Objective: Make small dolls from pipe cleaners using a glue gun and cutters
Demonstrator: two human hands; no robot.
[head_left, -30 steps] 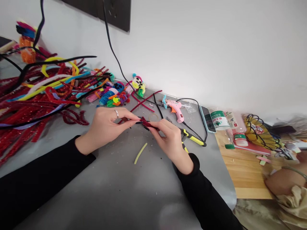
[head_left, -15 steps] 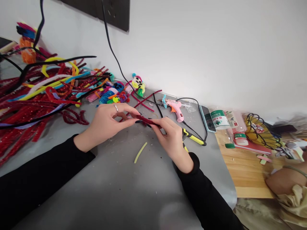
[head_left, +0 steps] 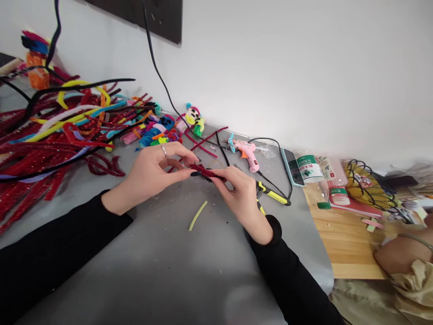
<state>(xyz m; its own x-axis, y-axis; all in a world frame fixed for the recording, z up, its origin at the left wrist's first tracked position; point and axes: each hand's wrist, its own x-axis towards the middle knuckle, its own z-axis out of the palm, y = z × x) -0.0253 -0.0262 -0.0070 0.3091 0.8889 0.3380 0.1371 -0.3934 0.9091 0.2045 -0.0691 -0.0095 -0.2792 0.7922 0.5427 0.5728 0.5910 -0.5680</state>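
Observation:
Between my two hands, above the grey table, is a short dark red pipe cleaner piece (head_left: 202,169), partly covered by my fingers. My left hand (head_left: 157,176), with a ring on one finger, pinches its left end between thumb and forefinger. From the other side, my right hand (head_left: 238,189) grips the right end. Below them a short pale yellow-green pipe cleaner (head_left: 198,215) lies on the table. Yellow-handled pliers (head_left: 274,195) rest partly hidden behind my right wrist.
A pink glue gun (head_left: 248,153) with a black cable lies behind my right hand. Many coloured pipe cleaners (head_left: 50,140) are heaped at left, beside small pipe cleaner dolls (head_left: 194,118). To the right are a phone (head_left: 292,167), a plastic bottle (head_left: 310,169) and another person's arm (head_left: 404,253).
My left hand has shifted slightly, its fingertips parting a little at the red pipe cleaner piece. The right hand stays almost in place.

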